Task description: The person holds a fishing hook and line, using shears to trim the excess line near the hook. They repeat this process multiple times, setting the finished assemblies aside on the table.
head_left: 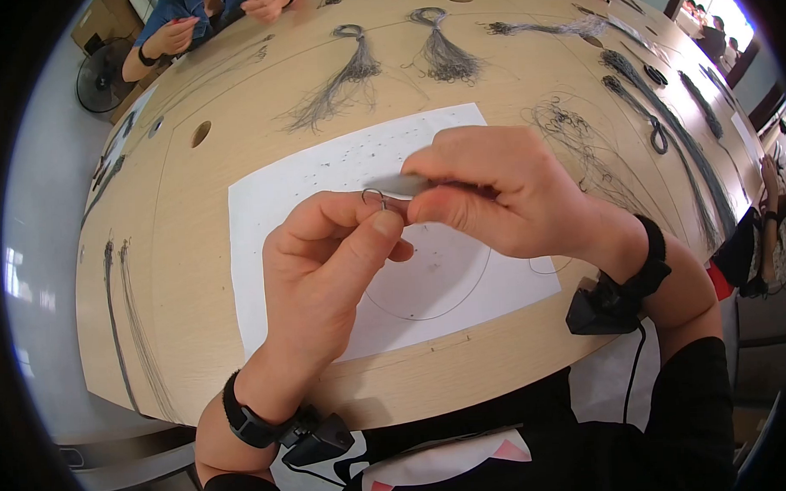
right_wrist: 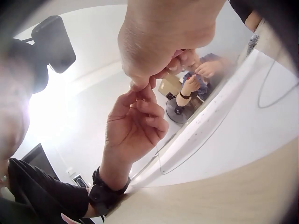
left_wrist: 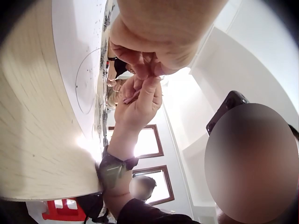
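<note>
Over the white paper, my left hand pinches a small dark metal ring or hook between thumb and forefinger. My right hand grips a flat grey tool, blurred in the head view, its end close beside the ring. The fingertips of both hands meet or nearly meet. A thin line curves over the paper below them. In the left wrist view the left hand is near the camera; in the right wrist view the right hand hides the tool.
Bundles of thin dark line lie at the back of the table, with more bundles at the right and thin strands at the left. Small dark bits dot the paper. Another person's hands are at the far side.
</note>
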The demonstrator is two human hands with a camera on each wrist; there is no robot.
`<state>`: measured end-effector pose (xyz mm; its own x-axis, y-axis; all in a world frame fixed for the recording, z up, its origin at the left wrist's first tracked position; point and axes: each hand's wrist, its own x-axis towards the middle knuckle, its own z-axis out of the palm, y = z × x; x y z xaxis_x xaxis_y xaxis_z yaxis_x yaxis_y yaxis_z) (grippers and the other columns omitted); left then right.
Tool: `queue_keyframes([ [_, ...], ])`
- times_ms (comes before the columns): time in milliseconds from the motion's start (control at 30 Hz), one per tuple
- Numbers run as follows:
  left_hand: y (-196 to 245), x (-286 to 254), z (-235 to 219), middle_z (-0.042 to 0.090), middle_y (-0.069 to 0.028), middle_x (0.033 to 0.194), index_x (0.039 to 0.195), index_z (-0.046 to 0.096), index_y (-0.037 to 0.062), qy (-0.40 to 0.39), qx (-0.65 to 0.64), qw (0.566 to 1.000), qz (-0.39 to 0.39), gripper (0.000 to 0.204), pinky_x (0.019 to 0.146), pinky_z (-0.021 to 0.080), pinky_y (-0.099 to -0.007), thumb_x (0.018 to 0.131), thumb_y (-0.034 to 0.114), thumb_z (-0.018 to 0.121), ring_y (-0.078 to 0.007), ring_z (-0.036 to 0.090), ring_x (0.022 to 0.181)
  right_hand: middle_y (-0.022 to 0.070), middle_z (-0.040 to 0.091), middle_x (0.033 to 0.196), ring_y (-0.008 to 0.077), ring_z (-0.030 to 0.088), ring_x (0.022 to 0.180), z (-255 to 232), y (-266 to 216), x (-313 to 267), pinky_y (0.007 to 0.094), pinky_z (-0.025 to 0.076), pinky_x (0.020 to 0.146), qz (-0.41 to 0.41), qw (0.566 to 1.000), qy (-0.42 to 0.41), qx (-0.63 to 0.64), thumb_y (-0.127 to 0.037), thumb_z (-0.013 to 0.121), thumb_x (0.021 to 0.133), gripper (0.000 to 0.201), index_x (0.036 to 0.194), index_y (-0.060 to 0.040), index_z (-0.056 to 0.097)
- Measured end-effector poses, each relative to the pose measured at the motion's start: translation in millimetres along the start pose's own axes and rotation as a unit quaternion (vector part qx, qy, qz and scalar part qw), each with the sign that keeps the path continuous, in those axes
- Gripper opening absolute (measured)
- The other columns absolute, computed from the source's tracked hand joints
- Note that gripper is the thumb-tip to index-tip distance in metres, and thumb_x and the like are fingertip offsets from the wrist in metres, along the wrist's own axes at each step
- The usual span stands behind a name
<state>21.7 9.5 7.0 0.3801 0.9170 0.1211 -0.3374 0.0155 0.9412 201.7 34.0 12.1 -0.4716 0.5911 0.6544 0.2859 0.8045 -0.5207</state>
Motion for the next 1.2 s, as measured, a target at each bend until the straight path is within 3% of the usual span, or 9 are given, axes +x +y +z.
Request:
queue_keyframes([
  [33, 1.1, 0.0, 2.5, 0.057, -0.0076, 0.081, 0.081, 0.053, 0.0008, 0.012, 0.006, 1.000, 0.006, 0.005, 0.063, 0.046, -0.0236, 0.077, 0.003, 0.052, -0.0121, 0.054, 0.070, 0.0070, 0.047, 0.055, 0.0166, 0.046, 0.049, -0.7, -1.7, 0.1, 0.0265, 0.035, 0.045, 0.000, 1.000, 0.000, 0.000, -0.015, 0.061, 0.071, 0.018, 0.080, -0.0011, 0.055],
  [100, 1.2, 0.0, 3.9, 0.057, -0.0080, 0.081, 0.081, 0.053, 0.0004, 0.024, 0.013, 1.000, 0.013, 0.005, 0.063, 0.045, -0.0234, 0.077, 0.003, 0.053, -0.0121, 0.054, 0.070, 0.0049, 0.051, 0.060, 0.0095, 0.048, 0.054, -2.4, -8.5, -0.1, 0.0222, 0.037, 0.047, 0.127, 0.987, 0.035, 0.090, -0.016, 0.063, 0.070, 0.021, 0.082, 0.0004, 0.055],
  [200, -1.8, -0.5, 2.2, 0.057, -0.0085, 0.080, 0.080, 0.053, -0.0008, 0.026, 0.016, 0.999, 0.014, 0.004, 0.062, 0.045, -0.0226, 0.075, 0.000, 0.053, -0.0115, 0.053, 0.069, 0.0040, 0.054, 0.069, 0.0055, 0.049, 0.062, 0.0, -15.2, -1.5, 0.0188, 0.040, 0.054, 0.163, 0.972, 0.033, 0.169, -0.013, 0.063, 0.070, 0.025, 0.086, 0.0021, 0.053],
  [333, -5.5, -1.5, 2.9, 0.056, -0.0082, 0.077, 0.078, 0.052, -0.0018, 0.007, 0.067, 0.996, 0.051, 0.004, 0.060, 0.044, -0.0218, 0.074, -0.003, 0.053, -0.0106, 0.053, 0.069, 0.0058, 0.054, 0.078, 0.0070, 0.051, 0.068, 10.3, -17.8, -5.2, 0.0191, 0.042, 0.060, 0.165, 0.949, 0.056, 0.263, -0.009, 0.061, 0.069, 0.028, 0.092, 0.0027, 0.049],
  [567, 0.7, -1.8, 7.3, 0.056, -0.0074, 0.078, 0.076, 0.052, -0.0011, 0.023, 0.040, 0.999, 0.029, 0.002, 0.062, 0.044, -0.0221, 0.075, -0.002, 0.053, -0.0109, 0.053, 0.068, 0.0054, 0.054, 0.074, 0.0079, 0.050, 0.065, 3.9, -13.6, -4.0, 0.0196, 0.041, 0.057, 0.189, 0.958, 0.042, 0.211, -0.007, 0.059, 0.067, 0.023, 0.087, 0.0013, 0.051],
  [800, 0.5, -3.1, 6.4, 0.057, -0.0062, 0.079, 0.076, 0.048, 0.0063, 0.014, 0.039, 0.999, 0.014, 0.003, 0.060, 0.043, -0.0235, 0.077, 0.003, 0.049, -0.0123, 0.053, 0.064, 0.0072, 0.052, 0.064, 0.0144, 0.049, 0.057, -5.5, -8.3, 1.0, 0.0230, 0.039, 0.051, 0.085, 0.993, -0.045, 0.072, -0.017, 0.063, 0.065, 0.023, 0.078, -0.0004, 0.054],
  [933, -2.6, -2.6, 2.3, 0.057, -0.0076, 0.079, 0.082, 0.053, -0.0017, -0.004, -0.003, 1.000, 0.023, 0.007, 0.063, 0.044, -0.0237, 0.075, -0.001, 0.052, -0.0113, 0.053, 0.069, 0.0046, 0.051, 0.063, 0.0132, 0.046, 0.053, -4.7, -3.8, 0.9, 0.0200, 0.038, 0.047, 0.004, 0.999, -0.048, 0.022, -0.017, 0.063, 0.067, 0.024, 0.082, -0.0017, 0.056],
  [1067, -1.9, -1.8, 7.0, 0.057, -0.0047, 0.076, 0.076, 0.049, 0.0065, 0.015, 0.046, 0.998, 0.032, 0.003, 0.058, 0.043, -0.0229, 0.077, 0.005, 0.051, -0.0117, 0.054, 0.064, 0.0043, 0.049, 0.061, 0.0127, 0.045, 0.051, -5.4, -3.0, 0.8, 0.0208, 0.036, 0.045, 0.000, 0.998, -0.060, 0.008, -0.018, 0.062, 0.069, 0.022, 0.083, -0.0020, 0.055],
  [1200, -0.9, -1.2, 6.6, 0.057, -0.0050, 0.076, 0.077, 0.049, 0.0060, 0.019, 0.061, 0.998, 0.028, 0.003, 0.058, 0.043, -0.0226, 0.077, 0.005, 0.051, -0.0118, 0.054, 0.062, 0.0037, 0.047, 0.058, 0.0133, 0.043, 0.047, -5.7, -2.2, 1.7, 0.0229, 0.033, 0.043, -0.024, 0.998, -0.057, -0.025, -0.019, 0.061, 0.071, 0.021, 0.083, -0.0023, 0.055],
])
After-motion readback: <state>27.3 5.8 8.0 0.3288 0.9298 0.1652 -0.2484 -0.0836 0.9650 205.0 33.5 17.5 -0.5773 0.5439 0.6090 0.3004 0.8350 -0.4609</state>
